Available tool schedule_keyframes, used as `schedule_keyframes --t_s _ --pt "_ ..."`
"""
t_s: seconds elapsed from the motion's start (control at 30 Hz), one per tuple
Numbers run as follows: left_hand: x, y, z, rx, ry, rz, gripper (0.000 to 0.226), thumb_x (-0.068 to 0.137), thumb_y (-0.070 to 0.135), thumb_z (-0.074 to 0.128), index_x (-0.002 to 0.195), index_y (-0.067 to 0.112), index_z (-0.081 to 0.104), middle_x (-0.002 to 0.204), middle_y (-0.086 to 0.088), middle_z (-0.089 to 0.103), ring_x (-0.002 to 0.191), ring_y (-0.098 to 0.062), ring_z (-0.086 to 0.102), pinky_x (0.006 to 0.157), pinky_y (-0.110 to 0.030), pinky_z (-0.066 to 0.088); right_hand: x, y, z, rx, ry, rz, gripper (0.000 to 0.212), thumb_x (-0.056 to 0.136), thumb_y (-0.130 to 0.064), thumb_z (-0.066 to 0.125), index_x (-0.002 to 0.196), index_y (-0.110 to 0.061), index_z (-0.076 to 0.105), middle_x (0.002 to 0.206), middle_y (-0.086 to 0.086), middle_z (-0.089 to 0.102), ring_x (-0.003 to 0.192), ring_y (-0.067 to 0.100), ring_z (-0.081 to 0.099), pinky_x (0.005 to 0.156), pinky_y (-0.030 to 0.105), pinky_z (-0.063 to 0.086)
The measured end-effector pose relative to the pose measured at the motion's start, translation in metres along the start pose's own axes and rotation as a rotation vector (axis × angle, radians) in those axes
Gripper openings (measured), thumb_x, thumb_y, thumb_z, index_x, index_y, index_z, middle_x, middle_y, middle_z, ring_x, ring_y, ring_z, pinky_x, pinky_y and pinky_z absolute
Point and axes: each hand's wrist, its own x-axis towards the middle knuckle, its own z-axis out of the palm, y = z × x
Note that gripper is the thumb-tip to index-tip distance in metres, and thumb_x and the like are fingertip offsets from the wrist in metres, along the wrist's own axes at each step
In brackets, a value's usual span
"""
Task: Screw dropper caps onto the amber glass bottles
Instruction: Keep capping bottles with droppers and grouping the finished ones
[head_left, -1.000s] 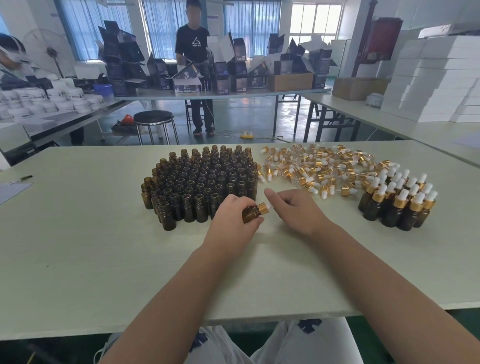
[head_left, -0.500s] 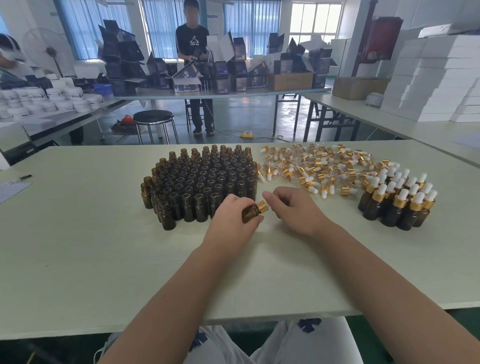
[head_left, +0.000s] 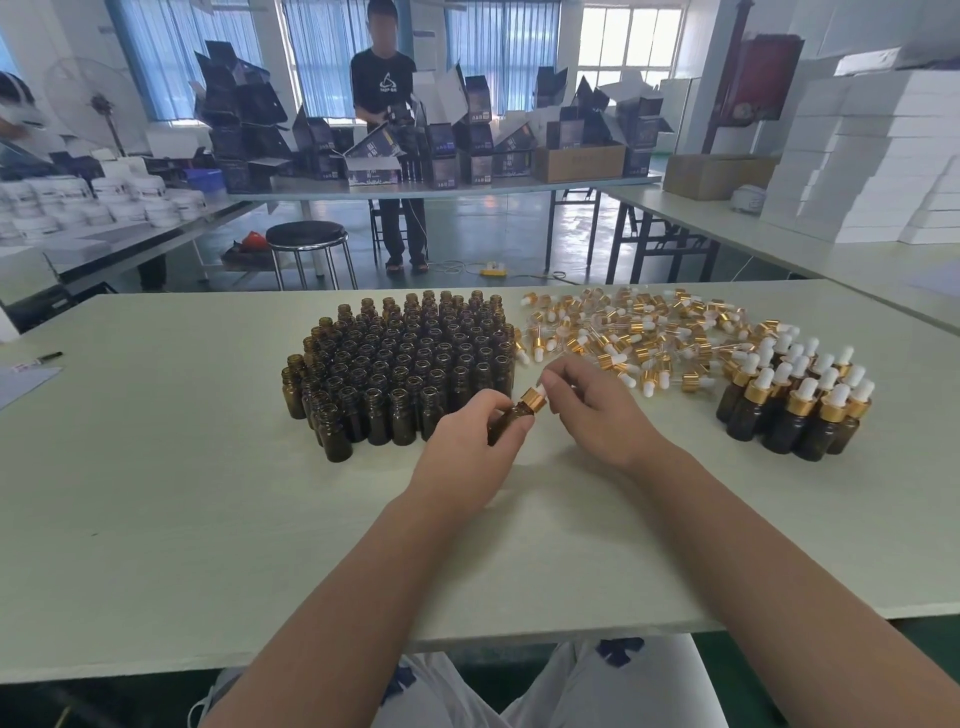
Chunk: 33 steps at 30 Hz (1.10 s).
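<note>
Far right: small capped batch (head_left: 795, 400) done; open bottles (head_left: 405, 364) mostly pending. Mid-cycle, left hand (head_left: 467, 447) grips bottle (head_left: 506, 422), right hand (head_left: 592, 410) pinches cap (head_left: 534, 400).

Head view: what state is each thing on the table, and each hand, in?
Held bottle, tilted, cap on its neck.
Left hand, grips that bottle.
Right hand, pinches cap.
Open bottles, upright, uncapped.
Loose caps, lying heaped.
Capped bottles, upright, caps on.
</note>
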Motion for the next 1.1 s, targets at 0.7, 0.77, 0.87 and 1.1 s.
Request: schedule_keyframes --t_s 0.7,0.77,0.87,1.1 --pt "-0.001 0.000 -0.003 0.100 -0.110 0.000 0.016 0.095 0.034 0.048 0.102 0.025 0.060 0.087 0.016 0.058 0.069 -0.003 0.048 0.069 -0.028 0.045 -0.006 -0.003 -0.116 -0.627 -0.006 0.082 0.019 0.096 -0.029 0.054 0.097 -0.013 0.066 0.081 0.004 0.064 0.073 0.015 0.055 0.062 0.025 0.040" --pt "0.000 0.000 -0.003 0.106 -0.117 0.015 0.015 0.095 0.032 0.048 0.100 0.025 0.061 0.086 0.016 0.058 0.068 -0.002 0.048 0.067 -0.026 0.043 -0.009 -0.004 -0.130 -0.658 0.036 0.084 0.018 0.096 -0.028 0.055 0.097 -0.015 0.066 0.083 0.004 0.064 0.074 0.016 0.055 0.061 0.025 0.039" --pt "-0.001 -0.001 -0.002 0.108 -0.125 0.022 0.012 0.095 0.030 0.049 0.096 0.026 0.061 0.084 0.016 0.058 0.067 -0.002 0.049 0.065 -0.025 0.044 -0.017 -0.006 -0.146 -0.679 0.088 0.078 0.013 0.095 -0.029 0.055 0.090 -0.021 0.063 0.075 -0.004 0.061 0.070 0.007 0.051 0.059 0.020 0.036" --pt "0.000 -0.004 0.000 0.132 -0.130 0.036 0.009 0.093 0.026 0.051 0.091 0.028 0.060 0.080 0.018 0.057 0.066 0.000 0.049 0.060 -0.017 0.036 -0.042 -0.005 -0.167 -0.757 0.085 0.072 0.011 0.092 -0.029 0.059 0.082 -0.025 0.061 0.071 -0.009 0.058 0.070 0.016 0.053 0.073 0.034 0.038"
